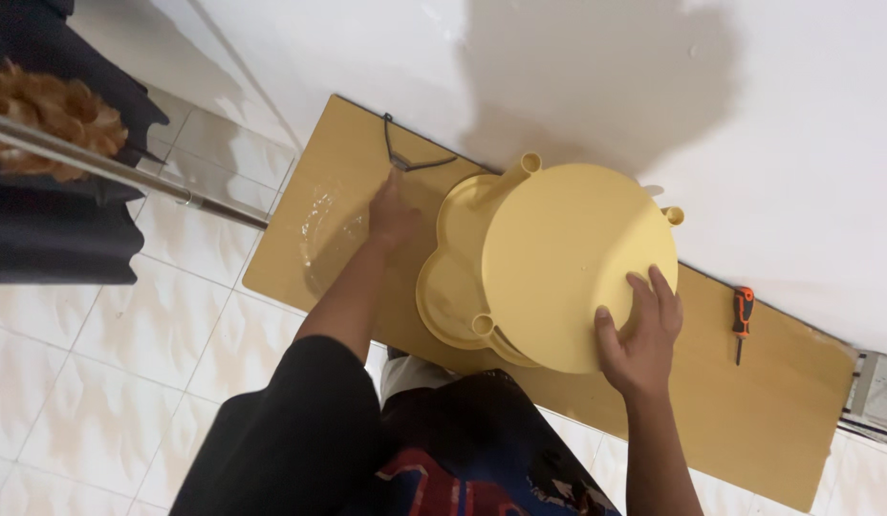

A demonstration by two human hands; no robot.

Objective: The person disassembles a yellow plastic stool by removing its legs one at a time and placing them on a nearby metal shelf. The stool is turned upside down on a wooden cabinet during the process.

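A long tan wooden board lies flat on the white tiled floor, running from far left to near right along the foot of a white wall. On the middle of the board stands a stack of pale yellow round plastic shelf trays with short tube sockets at their rims; the top tray is tilted up toward the camera, and a scalloped tray of the same yellow shows beneath it on the left. The right hand lies spread on the near right edge of the top tray, fingers on its smooth face and thumb at the rim, holding it steady. The left hand reaches out over the left part of the board, fingers bent down on or just at a crumpled clear plastic bag; whether it grips the bag cannot be told. Just beyond that hand a thin dark bent wire rests on the far edge of the board. At the far left a grey metal pole crosses the floor, with a brown feather duster beside dark cloth. On the right part of the board, well apart from the trays, lies a small orange-handled screwdriver.
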